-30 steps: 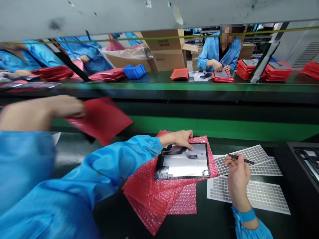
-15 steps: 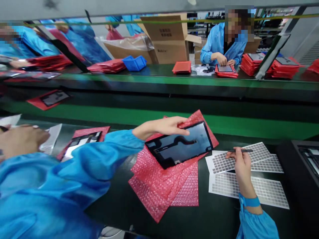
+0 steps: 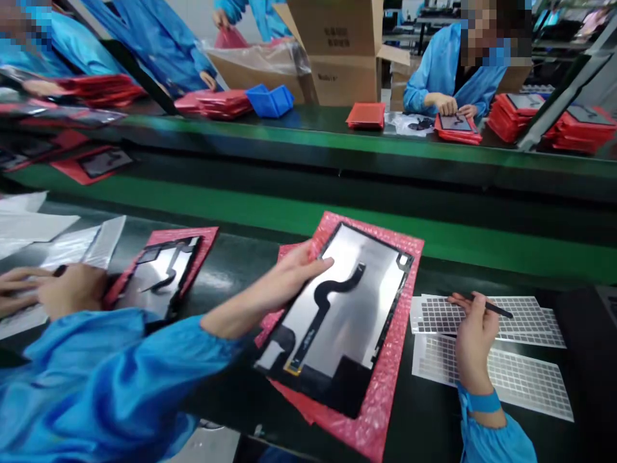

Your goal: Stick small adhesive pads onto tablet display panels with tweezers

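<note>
My left hand [image 3: 301,270] grips the left edge of a display panel [image 3: 354,315], its thumb over the silvery back. A curved black flex cable [image 3: 321,299] runs along that back. Beneath the panel lies a red bubble-wrap bag [image 3: 393,379], tilted up with it; the fingers below are hidden. Over at the right, my right hand [image 3: 475,334] is closed on a slim black tool [image 3: 499,310], just above white sheets [image 3: 525,315] printed with small grey squares. Another such sheet [image 3: 535,379] lies nearer me, partly under the wrist.
A co-worker's hands [image 3: 67,289] are at the left, beside another panel on red wrap [image 3: 164,276]. A dark box-like object [image 3: 590,360] stands at the right edge. Across the green-edged bench, a person [image 3: 448,83] handles a panel near red stacks [image 3: 578,128] and a blue bin [image 3: 270,101].
The panel and its red bag have come nearer and turned more upright, with my left hand now at the left edge. My right hand keeps the black tool, now angled differently.
</note>
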Motion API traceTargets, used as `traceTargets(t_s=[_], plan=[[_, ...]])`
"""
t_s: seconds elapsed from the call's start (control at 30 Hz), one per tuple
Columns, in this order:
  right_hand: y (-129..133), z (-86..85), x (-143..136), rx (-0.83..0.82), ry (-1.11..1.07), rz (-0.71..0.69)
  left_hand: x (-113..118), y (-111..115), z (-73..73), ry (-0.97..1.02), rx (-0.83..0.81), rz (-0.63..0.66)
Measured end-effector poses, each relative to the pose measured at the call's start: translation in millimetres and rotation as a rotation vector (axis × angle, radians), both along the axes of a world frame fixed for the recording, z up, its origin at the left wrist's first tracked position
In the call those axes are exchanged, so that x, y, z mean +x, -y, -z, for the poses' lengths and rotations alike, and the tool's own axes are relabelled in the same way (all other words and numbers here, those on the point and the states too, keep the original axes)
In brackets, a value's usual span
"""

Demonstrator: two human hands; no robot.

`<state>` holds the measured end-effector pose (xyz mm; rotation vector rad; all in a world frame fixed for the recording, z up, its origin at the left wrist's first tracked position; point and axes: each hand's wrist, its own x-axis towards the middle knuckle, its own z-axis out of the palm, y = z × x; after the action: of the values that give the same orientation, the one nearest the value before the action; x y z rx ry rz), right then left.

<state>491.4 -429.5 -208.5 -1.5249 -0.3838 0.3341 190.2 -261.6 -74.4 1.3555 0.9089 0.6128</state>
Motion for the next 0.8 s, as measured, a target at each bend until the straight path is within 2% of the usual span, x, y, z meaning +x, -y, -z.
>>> traceTargets(t_s=[0.1, 0.17, 0.23, 0.27, 0.37, 0.43, 0.5, 0.6, 0.67, 0.8], plan=[[8, -8.9, 3, -0.032, 0.033, -0.043, 5, 18, 54.8, -0.149, -0.011, -0.042], [17, -16.5, 8, -0.074, 0.039, -0.153, 0, 27, 76.6, -0.232, 0.009, -0.111], [28, -21.9, 14, -0.142, 0.026, -0.356, -9, 33, 82.6, -0.341, 0.109, -0.173], [33, -22.8, 17, -0.184, 0.017, -0.467, -14, 35, 80.3, -0.429, 0.231, -0.194], [44, -18.8, 22, -0.293, 0.009, -0.701, -16, 46, 61.8, -0.696, 0.801, -0.184], [47, -13.5, 24, -0.33, 0.028, -0.74, -4, 61, 49.6, -0.674, 1.07, -0.043], [47, -9.8, 24, -0.361, 0.065, -0.74, 17, 80, 44.8, -0.527, 1.183, 0.229], [47, -10.2, 23, -0.401, 0.126, -0.742, 54, 104, 54.5, -0.458, 1.259, 0.621], [47, -13.0, 22, -0.416, 0.151, -0.745, 71, 112, 67.5, -0.519, 1.275, 0.725], [46, -16.7, 21, -0.438, 0.147, -0.749, 79, 114, 87.0, -0.584, 1.258, 0.757]])
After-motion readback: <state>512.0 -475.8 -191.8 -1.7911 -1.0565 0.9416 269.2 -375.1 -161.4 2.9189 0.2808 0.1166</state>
